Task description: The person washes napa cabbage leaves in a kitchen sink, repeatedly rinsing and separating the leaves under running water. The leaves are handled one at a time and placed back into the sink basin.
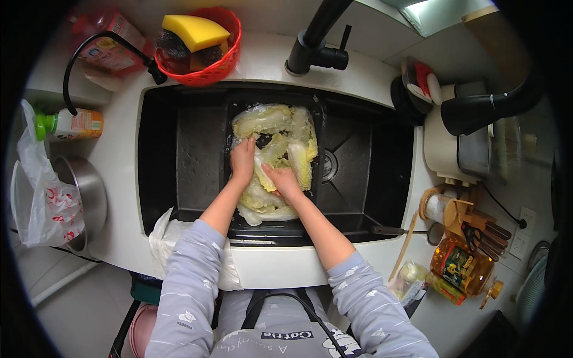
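Pale napa cabbage pieces [299, 163] with yellow-green leaves lie wet in a rectangular black basin [318, 134], which sits inside a dark double-width sink [197, 147]. My right hand [283, 181] grips one cabbage piece [265, 172], thumb on top and fingers partly hidden beneath. Against the left side of that same piece is my left hand [243, 162], its fingers close together and pointing away from me; its thumb is hidden. More cabbage [264, 118] lies beyond my hands, and another leafy piece [264, 206] rests at the near end.
Behind the sink stand a black faucet [309, 53] and a red basket [197, 79] holding a yellow sponge [194, 32]. A white cloth [163, 244] hangs over the front edge. Right are a ladle [394, 230], knives [494, 241] and an oil bottle [463, 266]; left, a steel pot [95, 197].
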Available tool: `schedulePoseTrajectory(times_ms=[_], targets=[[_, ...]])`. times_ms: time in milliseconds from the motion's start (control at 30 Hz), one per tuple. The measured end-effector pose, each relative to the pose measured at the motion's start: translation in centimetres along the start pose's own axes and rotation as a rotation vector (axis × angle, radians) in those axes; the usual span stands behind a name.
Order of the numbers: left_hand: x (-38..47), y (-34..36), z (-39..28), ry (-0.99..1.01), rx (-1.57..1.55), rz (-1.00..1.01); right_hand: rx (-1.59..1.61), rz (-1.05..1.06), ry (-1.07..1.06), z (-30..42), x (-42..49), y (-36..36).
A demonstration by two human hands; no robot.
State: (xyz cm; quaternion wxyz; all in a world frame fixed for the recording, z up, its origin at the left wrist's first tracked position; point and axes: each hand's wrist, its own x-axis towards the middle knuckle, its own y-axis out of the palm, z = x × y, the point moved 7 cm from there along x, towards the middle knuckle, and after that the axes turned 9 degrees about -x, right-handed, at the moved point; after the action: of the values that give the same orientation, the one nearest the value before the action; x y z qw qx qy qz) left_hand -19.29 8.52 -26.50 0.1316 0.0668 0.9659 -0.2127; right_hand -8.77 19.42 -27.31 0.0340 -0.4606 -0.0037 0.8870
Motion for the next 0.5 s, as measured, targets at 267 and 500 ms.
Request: schedulePoseTrajectory(times_ms=[267,500], targets=[[-0.7,2.7,4.0,-0.049,0.135,-0.007,0.258,-0.03,-0.108,-3.1,3.5,1.3],[-1.3,0.2,-0.8,0.069,-0.151,-0.206,-0.139,0.046,-0.036,1.7,-3.4,-1.0]])
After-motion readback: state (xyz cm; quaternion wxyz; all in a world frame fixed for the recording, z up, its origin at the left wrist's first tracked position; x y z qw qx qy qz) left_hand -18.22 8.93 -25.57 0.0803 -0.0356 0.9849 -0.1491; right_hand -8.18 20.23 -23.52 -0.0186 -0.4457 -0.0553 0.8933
